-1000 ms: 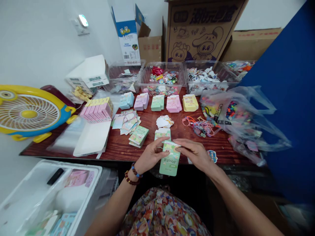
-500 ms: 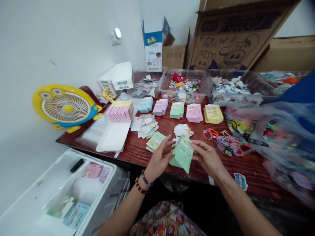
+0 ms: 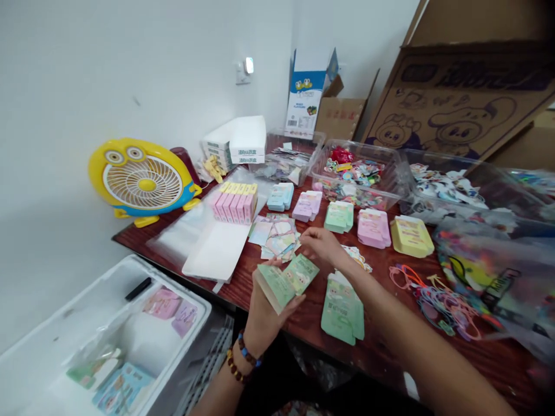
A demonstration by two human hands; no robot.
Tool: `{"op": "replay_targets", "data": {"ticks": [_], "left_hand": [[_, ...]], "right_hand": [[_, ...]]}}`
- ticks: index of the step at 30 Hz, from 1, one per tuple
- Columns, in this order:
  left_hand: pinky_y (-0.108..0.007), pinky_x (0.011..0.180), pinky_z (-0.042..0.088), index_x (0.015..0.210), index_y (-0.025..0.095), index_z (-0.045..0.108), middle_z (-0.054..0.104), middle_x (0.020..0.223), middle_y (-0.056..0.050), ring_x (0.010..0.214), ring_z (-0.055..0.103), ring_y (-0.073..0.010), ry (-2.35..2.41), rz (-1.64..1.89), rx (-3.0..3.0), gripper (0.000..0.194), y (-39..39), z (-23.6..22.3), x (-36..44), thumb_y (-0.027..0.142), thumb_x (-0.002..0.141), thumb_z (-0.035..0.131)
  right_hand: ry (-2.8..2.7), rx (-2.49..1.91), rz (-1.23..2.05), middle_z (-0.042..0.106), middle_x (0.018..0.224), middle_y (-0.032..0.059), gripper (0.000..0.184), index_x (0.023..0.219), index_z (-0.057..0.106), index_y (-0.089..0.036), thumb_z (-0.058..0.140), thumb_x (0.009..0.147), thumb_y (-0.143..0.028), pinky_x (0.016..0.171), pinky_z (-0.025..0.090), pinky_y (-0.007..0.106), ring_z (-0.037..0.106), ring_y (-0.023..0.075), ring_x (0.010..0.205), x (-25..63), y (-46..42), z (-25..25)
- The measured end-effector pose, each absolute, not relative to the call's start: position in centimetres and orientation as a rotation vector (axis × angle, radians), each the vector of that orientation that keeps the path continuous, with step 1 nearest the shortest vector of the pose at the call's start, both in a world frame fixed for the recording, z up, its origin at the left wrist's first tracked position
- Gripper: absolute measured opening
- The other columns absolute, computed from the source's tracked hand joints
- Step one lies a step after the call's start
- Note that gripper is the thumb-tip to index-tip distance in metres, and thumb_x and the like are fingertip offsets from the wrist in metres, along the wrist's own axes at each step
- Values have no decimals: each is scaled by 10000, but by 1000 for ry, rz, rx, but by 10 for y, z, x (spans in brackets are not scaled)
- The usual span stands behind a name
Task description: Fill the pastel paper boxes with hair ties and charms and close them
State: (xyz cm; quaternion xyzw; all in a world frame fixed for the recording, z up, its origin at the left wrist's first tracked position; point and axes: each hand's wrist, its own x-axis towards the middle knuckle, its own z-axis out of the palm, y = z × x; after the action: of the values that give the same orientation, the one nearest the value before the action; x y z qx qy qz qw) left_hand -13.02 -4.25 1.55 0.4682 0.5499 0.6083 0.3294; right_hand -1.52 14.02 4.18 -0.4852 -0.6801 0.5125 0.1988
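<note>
My left hand is closed around a small green carton, held tilted above the table's front edge. Just behind the carton lies a green printed packet, partly covered by it. Over the right edge of a loose pile of pastel cards is my right hand, fingers curled together; what they hold, if anything, is hidden. Flat green cartons lie below my right forearm. White-edged cutouts show partly behind that forearm.
Stacks of blue, purple, green, pink and yellow cartons line the table. Clear bins of trinkets stand behind them. Hair ties and a plastic bag are at right. At left are a yellow fan and a white foam box.
The green carton has passed from my right hand into my left. My right hand has moved across to the card pile, uncovering the flat green cartons. The view has turned left.
</note>
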Motion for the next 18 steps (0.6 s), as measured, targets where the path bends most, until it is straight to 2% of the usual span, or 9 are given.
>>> {"op": "replay_targets", "data": {"ticks": [2,6,10,13,18], "left_hand": [[-485,1128,351,1338,266,379,438,1391,-104,1324,442,-293,1571,1610,1252,730,-45,9,-135,348,743,795],[-477,1091,394,1348,240,377,489,1349,-110,1283,492,-301,1666,1547,1225,756,-48,-6,-141,365,732,797],[-493,1053,422,1342,230,357,534,1300,-113,1221,541,-304,1714,1505,1178,800,-48,-6,-143,374,703,815],[-490,1038,429,1300,221,382,543,1272,-112,1195,551,-299,1708,1488,1171,759,-47,0,-144,376,698,817],[-456,1065,405,1339,246,395,511,1306,-86,1249,502,-287,1720,1473,1301,765,-44,9,-148,374,712,814]], "right_hand": [[-1903,-1470,1365,621,557,-8,144,808,608,-177,639,848,-312,455,450,192,605,121,494,-33,172,27],[-1903,-1622,1325,560,455,-15,269,675,574,-174,766,741,-350,429,410,205,571,132,432,-61,210,6],[-1839,-1653,1372,512,410,-37,279,587,545,-171,802,678,-230,400,377,193,521,109,390,-71,220,1],[-1739,-1580,1457,540,446,-27,248,601,548,-161,756,723,-217,380,386,191,509,94,373,-67,216,4],[-1546,-1380,1486,643,606,12,233,679,513,-181,717,757,-259,408,427,173,641,123,521,-37,191,24]]}}
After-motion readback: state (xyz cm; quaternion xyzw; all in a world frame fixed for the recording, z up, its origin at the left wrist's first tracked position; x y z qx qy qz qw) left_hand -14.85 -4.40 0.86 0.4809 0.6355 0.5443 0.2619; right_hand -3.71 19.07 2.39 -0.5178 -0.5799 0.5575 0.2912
